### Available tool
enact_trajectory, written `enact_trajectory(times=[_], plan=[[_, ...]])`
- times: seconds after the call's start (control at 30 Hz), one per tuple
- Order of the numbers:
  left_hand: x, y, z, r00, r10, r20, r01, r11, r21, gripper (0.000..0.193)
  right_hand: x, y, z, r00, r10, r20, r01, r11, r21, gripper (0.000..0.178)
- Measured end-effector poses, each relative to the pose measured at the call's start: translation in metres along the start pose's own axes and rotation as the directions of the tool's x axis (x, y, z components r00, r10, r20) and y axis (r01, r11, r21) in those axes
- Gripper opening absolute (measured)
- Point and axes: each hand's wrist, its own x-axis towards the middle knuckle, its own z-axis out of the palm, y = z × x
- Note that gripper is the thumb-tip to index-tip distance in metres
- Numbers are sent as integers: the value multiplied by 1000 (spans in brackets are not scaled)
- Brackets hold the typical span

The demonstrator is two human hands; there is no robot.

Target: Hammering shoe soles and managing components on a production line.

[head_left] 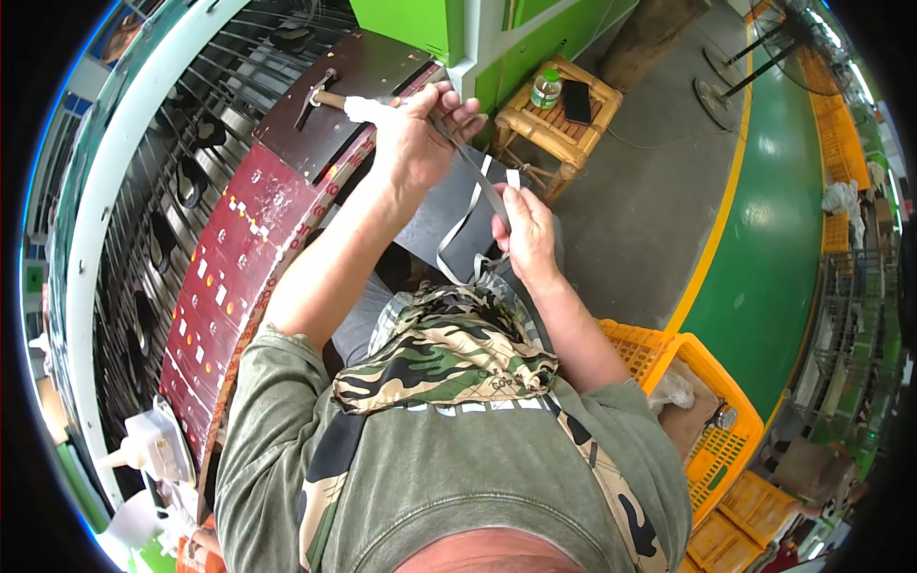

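My left hand point(417, 138) is raised over the bench's edge, fingers curved, with one end of a narrow grey strip point(471, 160) between thumb and fingers. The strip runs slanting down to my right hand point(525, 227), which pinches it between thumb and fingertips. A small white end piece sticks up above the right thumb. More of the strip hangs in a loose loop point(457, 234) in front of a dark grey panel point(420, 222). Just beyond my left wrist lies a hammer point(330, 97), its handle wrapped in white near the hand.
A maroon bench point(234, 253) spotted with stickers stands left, beside a rack of metal rods point(153, 158) holding dark shoe-like pieces. A bamboo stool point(544, 129) bears a bottle point(546, 88) and a phone point(577, 101). At right is a yellow crate point(731, 382); a white squeeze bottle point(158, 444) is lower left.
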Motion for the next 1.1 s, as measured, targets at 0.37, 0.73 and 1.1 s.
enact_trajectory(times=[0.37,0.73,1.1], plan=[[-24,-34,-13,952,98,289,-305,347,887,18,25,-34,-1,964,-238,-121,244,969,38,34],[-33,-48,-20,896,-48,442,-445,-86,892,23,35,-24,26,966,-230,-114,251,938,237,25],[-33,-68,1,786,-393,478,13,783,622,35,46,-104,-8,961,-275,24,231,846,481,21]])
